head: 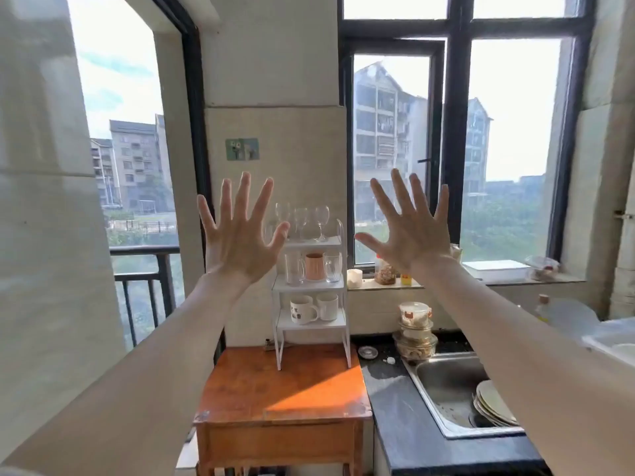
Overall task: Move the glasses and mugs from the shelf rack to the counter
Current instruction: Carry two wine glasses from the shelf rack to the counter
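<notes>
Here, at the far left, a balcony railing (144, 266) shows through the open doorway. The left hand (237, 231) is raised in the air with its back to the camera, fingers spread wide and holding nothing; it overlaps the left edge of the white shelf rack (311, 286). The rack stands at the back of a wooden surface (275, 389), against the wall. Its top tier carries stemmed wine glasses (309, 219), the middle tier clear glass mugs (295, 267) on either side of a pink mug (313, 266), and the bottom tier two white mugs (309, 309) side by side. To the right of the rack, the right hand (410, 231) is raised the same way, fingers splayed and empty, in front of the window. Below it, jars sit on the window sill (385, 283), and stacked food containers (415, 329) stand on the dark surface (405, 424) beside the steel sink (446, 383), which holds plates (491, 403) at its right end.
</notes>
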A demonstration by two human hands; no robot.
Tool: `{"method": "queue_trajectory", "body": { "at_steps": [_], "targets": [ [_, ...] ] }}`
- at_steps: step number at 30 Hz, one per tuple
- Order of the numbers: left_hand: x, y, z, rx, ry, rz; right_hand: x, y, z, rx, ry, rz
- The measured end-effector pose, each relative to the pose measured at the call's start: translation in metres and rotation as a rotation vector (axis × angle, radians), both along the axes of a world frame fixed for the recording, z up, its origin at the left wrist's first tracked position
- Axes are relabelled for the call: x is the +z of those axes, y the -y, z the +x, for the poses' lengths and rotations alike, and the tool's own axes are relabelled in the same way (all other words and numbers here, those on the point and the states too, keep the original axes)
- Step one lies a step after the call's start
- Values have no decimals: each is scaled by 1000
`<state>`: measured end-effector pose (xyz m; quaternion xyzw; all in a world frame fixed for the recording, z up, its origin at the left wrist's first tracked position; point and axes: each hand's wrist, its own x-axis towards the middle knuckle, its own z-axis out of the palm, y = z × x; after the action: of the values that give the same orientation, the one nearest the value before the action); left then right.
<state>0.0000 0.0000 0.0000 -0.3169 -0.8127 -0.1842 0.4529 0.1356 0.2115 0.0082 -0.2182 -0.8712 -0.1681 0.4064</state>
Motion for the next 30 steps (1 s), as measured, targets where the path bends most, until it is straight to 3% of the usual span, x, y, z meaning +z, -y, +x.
{"method": "queue_trajectory", "body": {
  "at_steps": [9,17,30],
  "targets": [
    [-63,-4,-63,23,104,-76,-45,-1,-61,24,96,-28],
    [-85,-55,-154,-1,105,-92,-73,-58,-145,19,110,-37],
    [-43,-187,-320,30,68,-105,-32,-185,-323,90,150,63]
  ]
}}
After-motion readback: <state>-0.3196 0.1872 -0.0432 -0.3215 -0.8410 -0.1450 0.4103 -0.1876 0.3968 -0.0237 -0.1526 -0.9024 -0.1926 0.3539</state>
